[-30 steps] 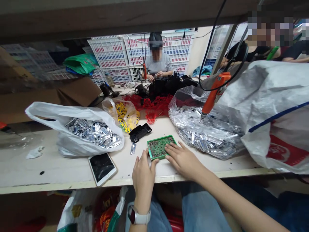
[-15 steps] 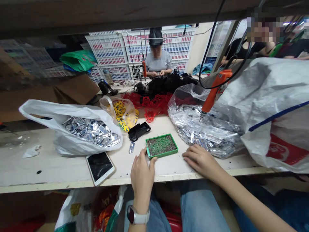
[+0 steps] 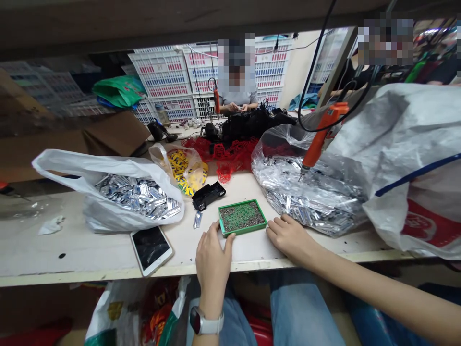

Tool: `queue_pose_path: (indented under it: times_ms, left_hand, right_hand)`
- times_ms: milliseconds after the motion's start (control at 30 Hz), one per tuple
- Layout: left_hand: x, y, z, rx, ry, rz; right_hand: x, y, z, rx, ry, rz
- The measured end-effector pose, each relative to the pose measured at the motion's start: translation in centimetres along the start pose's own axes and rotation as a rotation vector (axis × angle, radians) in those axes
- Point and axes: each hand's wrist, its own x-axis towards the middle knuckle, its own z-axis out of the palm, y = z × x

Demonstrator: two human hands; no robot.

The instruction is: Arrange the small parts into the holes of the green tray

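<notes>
My left hand [image 3: 213,254] rests at the near left corner of a shallow green tray [image 3: 245,232], its fingers and thumb spread apart and touching the tray's edges. The tray is filled with small metal pieces that look like screws. My right hand [image 3: 291,239] lies on the table just right of the tray, with fingers loosely bent and nothing visible in them; its fingertips are partly hidden. Beyond the tray lie a black plastic part [image 3: 209,194] and one small silvery piece [image 3: 197,219].
A white bag [image 3: 122,218] of silvery parts stands left, with a phone [image 3: 151,251] before it. Another clear bag [image 3: 309,197] of silvery parts lies right, under a hanging orange electric screwdriver [image 3: 320,137]. Yellow parts [image 3: 187,170], red frames [image 3: 230,154] and a co-worker [image 3: 237,98] are further back.
My right hand has moved slightly left, closer to the tray, and its fingers are more bent. My left hand stays at the tray's corner. The view has shifted slightly.
</notes>
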Motion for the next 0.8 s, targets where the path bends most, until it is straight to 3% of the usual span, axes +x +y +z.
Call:
queue_pose_path:
  times_ms: [233, 433, 600, 800]
  left_hand:
    - [0.0, -0.2, 0.2, -0.018, 0.013, 0.036]
    - [0.1, -0.3, 0.2, -0.024, 0.022, 0.050]
    - [0.1, -0.5, 0.3, -0.036, 0.032, 0.061]
    - [0.2, -0.8, 0.7, -0.082, 0.034, 0.071]
  right_hand:
    - [3.3, 0.5, -1.4, 0.105, -0.017, 0.085]
    - [7.0, 1.3, 1.1, 0.257, 0.010, 0.229]
    - [5.8, 1.0, 3.1, 0.404, 0.084, 0.336]
    - [3.1, 0.0, 4.8, 0.559, 0.165, 0.587]
